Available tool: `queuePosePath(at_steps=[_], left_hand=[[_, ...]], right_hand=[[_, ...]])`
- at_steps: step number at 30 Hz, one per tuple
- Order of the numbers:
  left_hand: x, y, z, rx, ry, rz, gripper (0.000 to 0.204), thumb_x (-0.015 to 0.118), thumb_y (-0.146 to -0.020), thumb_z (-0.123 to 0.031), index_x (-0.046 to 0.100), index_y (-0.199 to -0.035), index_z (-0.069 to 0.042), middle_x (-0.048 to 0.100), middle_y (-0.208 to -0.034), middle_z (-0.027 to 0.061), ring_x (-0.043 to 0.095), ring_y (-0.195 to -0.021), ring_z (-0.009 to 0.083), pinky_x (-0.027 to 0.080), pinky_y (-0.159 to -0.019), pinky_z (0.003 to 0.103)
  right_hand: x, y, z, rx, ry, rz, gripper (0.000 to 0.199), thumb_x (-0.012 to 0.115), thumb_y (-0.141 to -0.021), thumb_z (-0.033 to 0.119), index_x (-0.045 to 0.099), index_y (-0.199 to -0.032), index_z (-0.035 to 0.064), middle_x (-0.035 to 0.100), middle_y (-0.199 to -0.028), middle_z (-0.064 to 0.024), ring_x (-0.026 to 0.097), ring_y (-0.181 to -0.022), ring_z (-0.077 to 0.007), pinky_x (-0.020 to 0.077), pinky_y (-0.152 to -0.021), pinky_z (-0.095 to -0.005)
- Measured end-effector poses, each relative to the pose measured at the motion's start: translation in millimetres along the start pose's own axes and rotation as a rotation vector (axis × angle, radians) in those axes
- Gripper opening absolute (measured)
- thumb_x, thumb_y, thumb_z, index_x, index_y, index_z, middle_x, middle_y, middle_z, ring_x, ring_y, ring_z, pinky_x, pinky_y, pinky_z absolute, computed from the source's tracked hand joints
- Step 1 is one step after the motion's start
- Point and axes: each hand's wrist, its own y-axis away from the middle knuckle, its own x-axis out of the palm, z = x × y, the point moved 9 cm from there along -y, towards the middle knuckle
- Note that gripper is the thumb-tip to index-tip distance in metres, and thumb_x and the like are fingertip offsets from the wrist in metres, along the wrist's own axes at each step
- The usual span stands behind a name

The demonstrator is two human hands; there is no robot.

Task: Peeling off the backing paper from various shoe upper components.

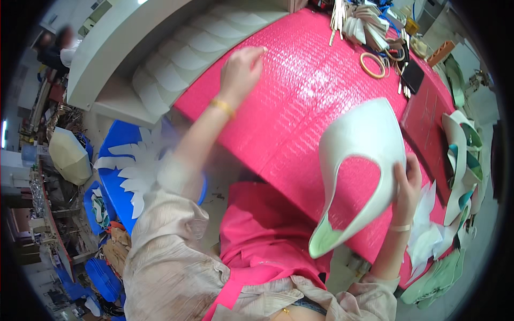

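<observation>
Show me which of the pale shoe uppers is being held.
The shoe upper above the pink tabletop, gripped by the right hand; the other uppers sit bunched at the picture's right, untouched.

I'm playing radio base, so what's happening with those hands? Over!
Right hand gripping white shoe piece. Left hand over pink table, fingers curled, grip unclear. Black phone farther back, clear of both hands.

Bright indoor light glares in white patches off the glossy pink, plastic-covered worktop at upper centre. A thin white light strip glows at far left. The bare left forearm blurs toward its beige sleeve, left of centre; fisheye distortion bows straight edges, and black vignetting darkens the corners.
</observation>
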Motion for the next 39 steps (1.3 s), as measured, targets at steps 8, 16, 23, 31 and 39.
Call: queuePosePath(at_steps=[8, 16, 23, 31, 39], left_hand=[[128.1, -105.4, 130.3, 0.14, -0.584, -0.013, 0.024, 0.045, -0.077, -0.017, 0.062, -0.094, -0.01, 0.049, -0.115, 0.0122, 0.044, -0.106, 0.0293, 0.037, -0.091, 0.04], [146.7, -147.8, 188.6, 0.034, -0.157, 0.478, 0.027, 0.061, -0.072, -0.027, 0.054, -0.076, -0.001, 0.057, -0.086, 0.0096, 0.053, -0.079, 0.0259, 0.033, -0.093, 0.033], [140.9, -131.7, 179.2, -0.107, -0.288, 0.395, 0.042, 0.066, -0.066, -0.034, 0.057, -0.098, -0.01, 0.058, -0.102, 0.0082, 0.053, -0.095, 0.0252, 0.042, -0.08, 0.035], [124.4, -128.8, 169.6, -0.163, -0.367, 0.297, 0.028, 0.064, -0.065, -0.02, 0.054, -0.087, -0.007, 0.06, -0.089, 0.0115, 0.057, -0.086, 0.0282, 0.045, -0.073, 0.036], [98.1, -127.7, 188.8, -0.545, -0.461, 0.01, 0.027, 0.061, -0.066, -0.019, 0.062, -0.09, -0.009, 0.061, -0.087, 0.015, 0.058, -0.084, 0.0311, 0.047, -0.073, 0.036]], right_hand=[[-1.4, -71.1, -57.1, -0.242, 0.818, -0.001, 0.045, 0.055, -0.078, 0.005, 0.039, -0.121, 0.0037, 0.038, -0.116, -0.0145, 0.05, -0.096, -0.0229, 0.0395, -0.087, -0.0331], [-51.3, -59.7, -62.0, -0.141, 0.764, -0.025, 0.036, 0.049, -0.078, -0.003, 0.047, -0.114, 0.0031, 0.041, -0.115, -0.0118, 0.054, -0.077, -0.0151, 0.0455, -0.071, -0.0258], [-22.3, -66.8, -39.9, -0.214, 0.8, 0.031, 0.028, 0.051, -0.077, -0.004, 0.052, -0.104, 0.0023, 0.046, -0.11, -0.0121, 0.054, -0.073, -0.0163, 0.0455, -0.069, -0.0278], [-8.2, -68.4, -43.5, -0.175, 0.857, 0.17, 0.025, 0.053, -0.076, -0.003, 0.054, -0.1, 0.0028, 0.049, -0.108, -0.0132, 0.056, -0.078, -0.0239, 0.0456, -0.069, -0.0309], [1.0, -74.8, -38.2, -0.233, 0.872, 0.204, 0.024, 0.053, -0.075, -0.003, 0.054, -0.098, 0.0026, 0.049, -0.108, -0.0134, 0.057, -0.083, -0.0278, 0.046, -0.068, -0.0341]])
